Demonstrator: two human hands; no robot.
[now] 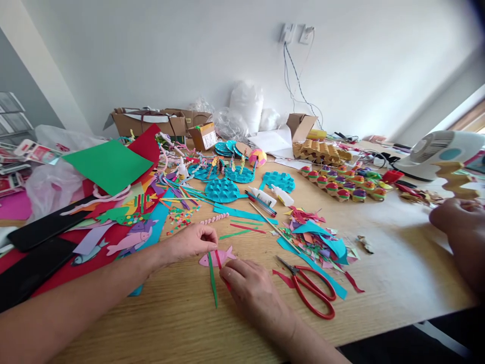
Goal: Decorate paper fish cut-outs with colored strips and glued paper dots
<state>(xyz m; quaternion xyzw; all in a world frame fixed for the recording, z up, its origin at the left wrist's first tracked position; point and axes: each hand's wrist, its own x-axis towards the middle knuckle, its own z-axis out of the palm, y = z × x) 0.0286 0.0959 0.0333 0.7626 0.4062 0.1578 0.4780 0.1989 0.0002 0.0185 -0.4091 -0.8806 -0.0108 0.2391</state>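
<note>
A pink paper fish point(204, 261) lies on the table in front of me, its tail to the right. Across its body runs a narrow red paper strip point(218, 259). My left hand point(191, 241) pinches the strip's upper end above the fish. The lower end is between the closed fingers of my right hand point(254, 287), just below the tail. A green paper strip point(213, 285) also crosses the fish and hangs past its lower edge. Red-handled scissors point(311, 288) lie with their blades parted, right of my right hand.
Paper scraps point(314, 235) are heaped at right, near glue bottles point(282, 195). Coloured sheets point(109, 164) and paper fish cover the left side. Painted egg cartons point(343, 184) and a white fan-like device point(435, 154) stand farther back. Another person's hand point(458, 220) holds a carton piece at right.
</note>
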